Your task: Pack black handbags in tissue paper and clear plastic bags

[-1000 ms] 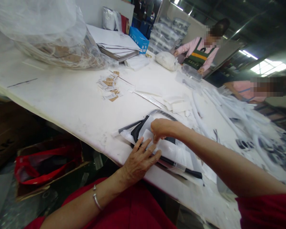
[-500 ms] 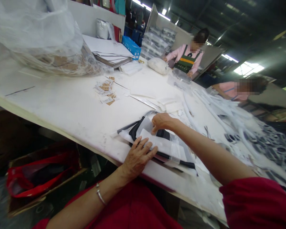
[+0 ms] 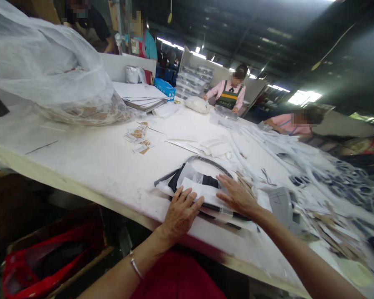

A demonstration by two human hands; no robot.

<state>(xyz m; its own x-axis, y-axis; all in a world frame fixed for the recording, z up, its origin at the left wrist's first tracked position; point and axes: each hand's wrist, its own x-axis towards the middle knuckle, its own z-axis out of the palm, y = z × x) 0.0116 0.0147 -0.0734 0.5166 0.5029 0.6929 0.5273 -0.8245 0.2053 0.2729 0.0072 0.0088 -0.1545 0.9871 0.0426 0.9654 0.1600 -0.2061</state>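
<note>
Clear plastic packet (image 3: 205, 192) lies under left hand (image 3: 181, 212) and right hand (image 3: 238, 196), fingers spread flat.

Two bare forearms are seen, with no sleeve reaching the wrists. A thin silver bangle (image 3: 136, 265) is worn on the wrist behind the left hand (image 3: 181, 211). The right hand (image 3: 238, 196) is left without rings or a band. A red garment (image 3: 177, 278) is worn over the lap.
</note>
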